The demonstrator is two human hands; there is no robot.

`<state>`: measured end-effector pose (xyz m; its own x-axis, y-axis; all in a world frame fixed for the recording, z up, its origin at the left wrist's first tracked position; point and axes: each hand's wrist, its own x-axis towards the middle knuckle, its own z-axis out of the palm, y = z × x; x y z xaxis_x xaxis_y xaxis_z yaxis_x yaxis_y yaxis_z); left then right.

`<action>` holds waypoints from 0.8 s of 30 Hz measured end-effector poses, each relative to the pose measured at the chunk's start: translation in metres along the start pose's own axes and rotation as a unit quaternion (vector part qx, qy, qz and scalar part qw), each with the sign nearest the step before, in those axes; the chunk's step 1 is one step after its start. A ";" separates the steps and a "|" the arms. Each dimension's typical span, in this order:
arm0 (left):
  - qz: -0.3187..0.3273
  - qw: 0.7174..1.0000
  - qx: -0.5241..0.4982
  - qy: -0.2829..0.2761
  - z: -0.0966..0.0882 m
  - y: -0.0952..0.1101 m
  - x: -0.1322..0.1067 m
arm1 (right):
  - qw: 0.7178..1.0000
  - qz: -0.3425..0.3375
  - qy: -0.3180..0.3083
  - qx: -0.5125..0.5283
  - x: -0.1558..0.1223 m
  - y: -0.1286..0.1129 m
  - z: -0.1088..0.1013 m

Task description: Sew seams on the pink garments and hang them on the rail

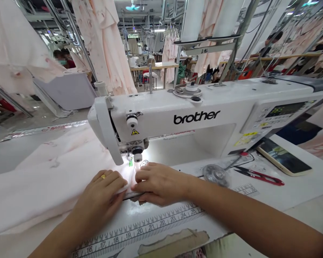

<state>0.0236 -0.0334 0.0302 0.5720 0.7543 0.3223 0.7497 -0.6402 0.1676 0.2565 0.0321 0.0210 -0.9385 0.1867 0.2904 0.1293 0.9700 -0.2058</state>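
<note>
Since softness is suggested, the cloth (56, 175) is best pinched at its six-o'clock edge, clamped by the left hand (103, 190); right hand (161, 183) finger closure cannot be told

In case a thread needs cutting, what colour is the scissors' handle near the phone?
The handle is red, seen best in the head view.

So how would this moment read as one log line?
left hand: on pale fabric | right hand: on same fabric | sewing machine: work light on | red-handled snips: beside phone
</note>
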 end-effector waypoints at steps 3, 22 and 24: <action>0.038 0.999 -0.005 0.022 0.000 0.003 0.001 | 1.000 0.009 0.001 0.030 0.000 0.000 0.000; 0.055 0.994 0.095 0.019 0.018 0.002 -0.001 | 0.999 0.038 -0.029 0.008 0.000 -0.006 -0.008; 0.065 0.992 0.107 0.022 0.018 -0.001 0.001 | 0.999 0.044 -0.031 0.002 0.001 -0.006 -0.009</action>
<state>0.0294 -0.0299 0.0140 0.6562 0.6580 0.3693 0.7274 -0.6818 -0.0776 0.2574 0.0278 0.0307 -0.9415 0.2615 0.2126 0.2115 0.9496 -0.2312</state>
